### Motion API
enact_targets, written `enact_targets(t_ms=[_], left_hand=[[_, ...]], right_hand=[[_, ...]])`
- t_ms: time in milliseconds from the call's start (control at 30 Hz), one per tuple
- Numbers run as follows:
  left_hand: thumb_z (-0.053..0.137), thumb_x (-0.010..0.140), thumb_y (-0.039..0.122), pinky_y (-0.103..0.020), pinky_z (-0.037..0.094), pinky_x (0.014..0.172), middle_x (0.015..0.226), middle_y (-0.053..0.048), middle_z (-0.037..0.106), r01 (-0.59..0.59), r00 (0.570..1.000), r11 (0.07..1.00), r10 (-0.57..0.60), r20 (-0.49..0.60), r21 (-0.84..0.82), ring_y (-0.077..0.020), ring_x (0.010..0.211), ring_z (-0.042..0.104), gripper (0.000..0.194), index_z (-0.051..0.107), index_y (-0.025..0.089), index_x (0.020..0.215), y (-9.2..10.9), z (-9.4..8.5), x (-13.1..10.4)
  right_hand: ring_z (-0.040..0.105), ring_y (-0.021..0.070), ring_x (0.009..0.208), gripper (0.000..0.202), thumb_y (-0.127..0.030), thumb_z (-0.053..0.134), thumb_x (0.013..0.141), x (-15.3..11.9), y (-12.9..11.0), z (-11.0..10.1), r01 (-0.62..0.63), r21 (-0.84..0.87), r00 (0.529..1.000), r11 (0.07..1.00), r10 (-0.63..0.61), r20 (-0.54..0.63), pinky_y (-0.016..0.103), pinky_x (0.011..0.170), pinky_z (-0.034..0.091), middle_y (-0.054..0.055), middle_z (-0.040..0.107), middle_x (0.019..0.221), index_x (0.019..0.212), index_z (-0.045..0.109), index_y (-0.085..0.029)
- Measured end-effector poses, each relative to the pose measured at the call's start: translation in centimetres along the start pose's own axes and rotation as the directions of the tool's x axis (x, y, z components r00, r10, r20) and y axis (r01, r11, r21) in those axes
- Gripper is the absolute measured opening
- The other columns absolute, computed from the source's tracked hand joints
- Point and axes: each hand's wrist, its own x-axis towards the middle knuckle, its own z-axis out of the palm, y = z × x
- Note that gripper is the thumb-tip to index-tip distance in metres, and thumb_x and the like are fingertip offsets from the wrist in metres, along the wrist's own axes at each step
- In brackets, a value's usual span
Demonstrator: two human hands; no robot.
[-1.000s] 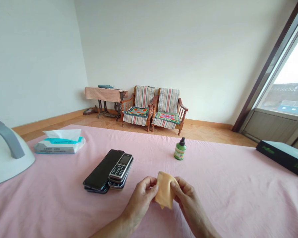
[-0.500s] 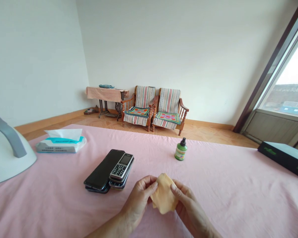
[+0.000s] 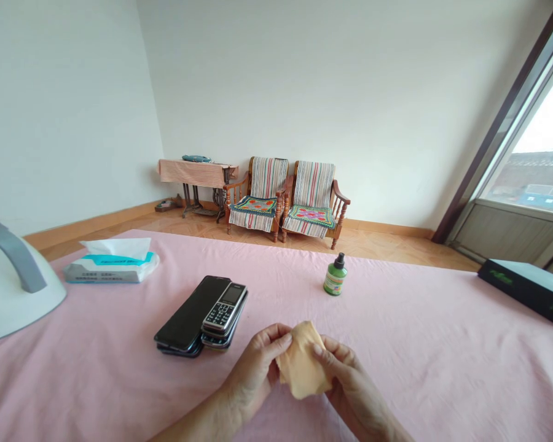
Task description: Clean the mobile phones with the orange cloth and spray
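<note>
A small pale yellow cloth [image 3: 305, 362] hangs between my two hands above the pink tablecloth. My left hand [image 3: 262, 362] pinches its left edge between thumb and fingers. On the right side, my right hand [image 3: 345, 368] grips the cloth, its thumb lying on the front face. Left of my hands lie a black smartphone [image 3: 193, 313] and a silver-and-black keypad phone [image 3: 225, 308], each on top of other phones. A green bottle with a black cap [image 3: 335, 276] stands upright beyond my hands.
On the pink-covered table [image 3: 410, 344], a tissue pack [image 3: 113, 264] and a white appliance with a grey handle [image 3: 18, 288] are at the left. A black box [image 3: 525, 291] sits at the right edge. Two wooden chairs [image 3: 311, 190] stand beyond.
My right thumb has slid slightly left over the cloth, and the cloth's shape has changed a little. The view has shifted slightly; the phones and bottle remain in place on the table.
</note>
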Motion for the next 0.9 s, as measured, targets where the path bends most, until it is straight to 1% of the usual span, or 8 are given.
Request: enact_targets(t_ms=[233, 333, 467, 633, 700, 767, 833, 900], left_hand=[[0.075, 0.069, 0.039, -0.019, 0.035, 0.052, 0.064, 0.000, 0.056, -0.018, 0.998, 0.998, 0.013, 0.067, 0.068, -0.0097, 0.055, 0.049, 0.031, 0.061, 0.012, 0.076, -0.3, -0.1, -0.1], [0.069, 0.075, 0.045, -0.020, 0.035, 0.049, 0.065, -0.001, 0.056, -0.097, 0.994, 0.954, 0.082, 0.065, 0.283, -0.0111, 0.054, 0.051, 0.035, 0.061, 0.012, 0.082, -0.3, 0.0, -0.2], [0.056, 0.086, 0.041, -0.022, 0.037, 0.051, 0.069, -0.001, 0.057, -0.283, 0.946, 0.635, 0.309, 0.100, 0.718, -0.0127, 0.054, 0.052, 0.031, 0.060, 0.014, 0.101, 1.1, 0.0, -1.4], [0.051, 0.089, 0.028, -0.025, 0.042, 0.064, 0.074, -0.003, 0.059, -0.360, 0.775, 0.131, 0.593, 0.218, 0.924, -0.0157, 0.065, 0.056, 0.021, 0.059, 0.019, 0.106, 4.5, -0.9, -3.3], [0.048, 0.089, 0.025, -0.029, 0.043, 0.072, 0.078, -0.004, 0.058, -0.295, 0.673, -0.044, 0.699, 0.241, 0.954, -0.0192, 0.074, 0.056, 0.020, 0.059, 0.019, 0.104, 6.1, -1.8, -3.5], [0.047, 0.088, 0.026, -0.034, 0.042, 0.081, 0.090, -0.008, 0.057, -0.188, 0.610, -0.156, 0.756, 0.240, 0.970, -0.0233, 0.088, 0.055, 0.022, 0.057, 0.018, 0.106, 7.5, -2.9, -3.3], [0.052, 0.085, 0.031, -0.039, 0.040, 0.088, 0.104, -0.011, 0.055, -0.067, 0.603, -0.218, 0.769, 0.214, 0.974, -0.0270, 0.099, 0.051, 0.032, 0.053, 0.016, 0.114, 8.4, -4.1, -2.8], [0.056, 0.081, 0.039, -0.043, 0.040, 0.090, 0.108, -0.013, 0.053, 0.042, 0.640, -0.252, 0.750, 0.168, 0.967, -0.0303, 0.102, 0.049, 0.049, 0.048, 0.014, 0.123, 8.7, -5.2, -2.2]], right_hand=[[0.057, 0.0105, 0.058, 0.023, -0.034, 0.072, 0.076, -0.1, -0.1, 0.2, -0.001, -0.015, 0.997, 1.000, 0.000, -0.079, 0.020, 0.056, 0.042, 0.004, 0.066, 0.067, 0.080, 0.069, -0.012], [0.058, 0.0122, 0.057, 0.026, -0.038, 0.072, 0.074, -0.2, -0.4, 0.2, -0.010, -0.008, 0.995, 1.000, 0.009, -0.101, 0.023, 0.057, 0.043, 0.004, 0.066, 0.066, 0.078, 0.068, -0.013], [0.061, 0.0145, 0.057, 0.030, -0.042, 0.074, 0.071, 0.0, -0.7, -0.2, -0.019, 0.034, 0.989, 0.999, 0.024, -0.143, 0.026, 0.059, 0.047, 0.004, 0.066, 0.066, 0.079, 0.067, -0.014], [0.061, 0.0156, 0.058, 0.028, -0.040, 0.075, 0.069, 0.2, -0.6, -1.1, -0.020, 0.051, 0.979, 0.999, 0.029, -0.202, 0.026, 0.056, 0.048, 0.004, 0.065, 0.066, 0.076, 0.067, -0.014], [0.061, 0.0155, 0.057, 0.028, -0.040, 0.074, 0.070, 0.2, -0.5, -1.2, -0.020, 0.047, 0.978, 0.999, 0.029, -0.205, 0.026, 0.056, 0.048, 0.004, 0.065, 0.066, 0.078, 0.067, -0.013], [0.061, 0.0162, 0.057, 0.029, -0.039, 0.074, 0.070, 0.2, -0.4, -1.2, -0.022, 0.055, 0.979, 0.998, 0.033, -0.200, 0.027, 0.056, 0.048, 0.005, 0.066, 0.067, 0.079, 0.068, -0.013], [0.062, 0.0171, 0.059, 0.030, -0.039, 0.074, 0.070, 0.3, -0.3, -1.2, -0.026, 0.065, 0.980, 0.998, 0.038, -0.197, 0.028, 0.056, 0.049, 0.005, 0.066, 0.068, 0.081, 0.068, -0.013], [0.062, 0.0177, 0.059, 0.031, -0.040, 0.075, 0.068, 0.3, -0.3, -1.2, -0.027, 0.070, 0.979, 0.997, 0.040, -0.198, 0.029, 0.057, 0.049, 0.006, 0.067, 0.069, 0.081, 0.068, -0.013]])
